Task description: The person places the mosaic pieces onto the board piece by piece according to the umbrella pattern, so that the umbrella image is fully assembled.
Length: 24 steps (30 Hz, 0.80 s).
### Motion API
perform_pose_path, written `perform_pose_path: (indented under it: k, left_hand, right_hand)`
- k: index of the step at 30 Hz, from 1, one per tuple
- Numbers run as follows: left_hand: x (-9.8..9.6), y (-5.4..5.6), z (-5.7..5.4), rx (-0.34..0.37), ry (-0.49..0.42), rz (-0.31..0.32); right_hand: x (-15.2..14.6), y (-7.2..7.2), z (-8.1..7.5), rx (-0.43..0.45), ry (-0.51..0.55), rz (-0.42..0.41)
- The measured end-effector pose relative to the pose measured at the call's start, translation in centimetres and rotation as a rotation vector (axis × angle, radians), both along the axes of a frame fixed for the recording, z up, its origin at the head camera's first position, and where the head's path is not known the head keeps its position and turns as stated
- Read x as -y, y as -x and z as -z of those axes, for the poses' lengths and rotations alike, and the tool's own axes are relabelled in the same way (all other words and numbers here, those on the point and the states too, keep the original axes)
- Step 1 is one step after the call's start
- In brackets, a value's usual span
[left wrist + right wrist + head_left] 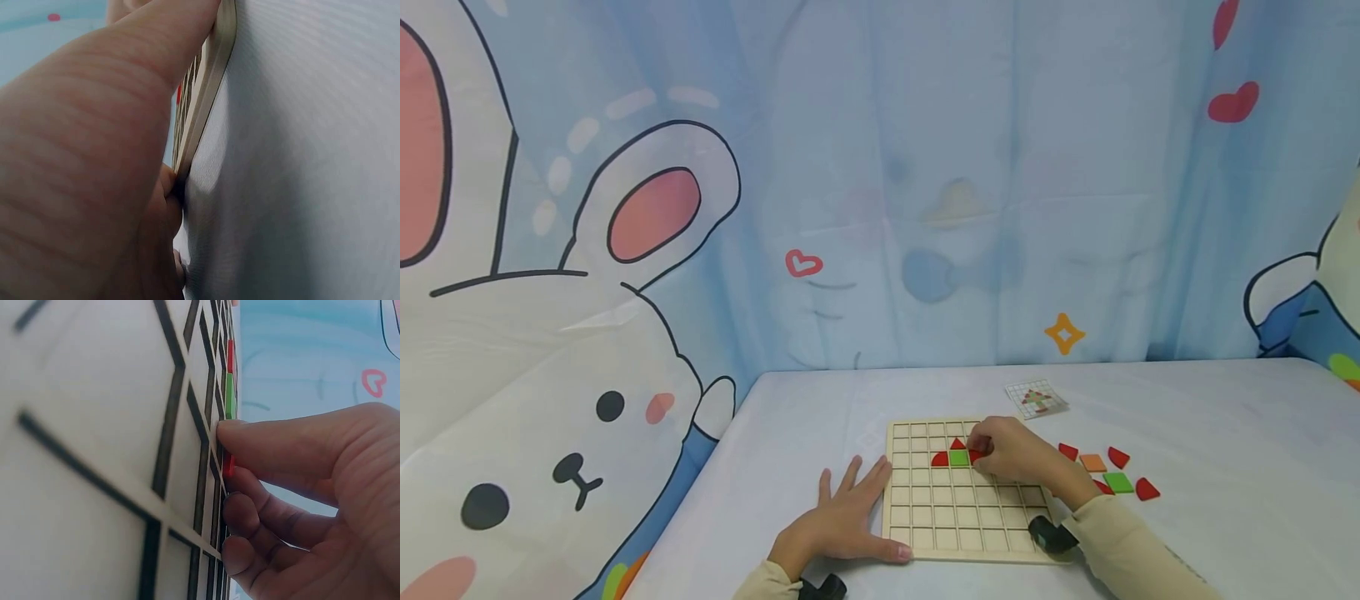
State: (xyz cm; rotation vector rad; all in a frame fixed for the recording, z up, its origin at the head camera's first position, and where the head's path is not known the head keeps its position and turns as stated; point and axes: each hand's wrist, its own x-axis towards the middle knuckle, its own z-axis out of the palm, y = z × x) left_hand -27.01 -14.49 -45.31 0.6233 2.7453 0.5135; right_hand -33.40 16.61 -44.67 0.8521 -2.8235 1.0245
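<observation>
A wooden grid board (925, 521) lies on the table. In its upper part sit a green square tile (958, 457), a red triangular tile (957, 444) above it and a red round-edged tile (940, 459) on its left. My right hand (1018, 450) pinches another red tile (230, 465) at the board's surface, just right of the green square; the fingers partly cover it. My left hand (846, 521), fingers spread, rests at the board's left edge, its thumb at the near left corner.
Right of the board lie several loose tiles, among them an orange square (1093, 462), a green square (1117, 482) and a red tile (1147, 489). Behind the board lies a small pattern card (1036, 399). A printed curtain (880, 183) hangs behind the white table.
</observation>
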Motion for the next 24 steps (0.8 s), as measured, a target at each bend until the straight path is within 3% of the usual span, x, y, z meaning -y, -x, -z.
perform_pose_path:
  k: [9, 19, 24]
  left_hand:
    - [0.04, 0.07, 0.00, -0.002, 0.002, 0.009]
    - [-0.15, -0.04, -0.03, 0.003, 0.017, -0.004]
    - [-0.14, -0.06, 0.09, -0.006, 0.016, -0.001]
  right_hand:
    - [-0.30, -0.17, -0.10, -0.003, 0.018, -0.033]
    - [-0.69, -0.63, -0.49, 0.051, 0.062, -0.027]
    - [-0.87, -0.62, -0.68, 0.015, 0.077, -0.012]
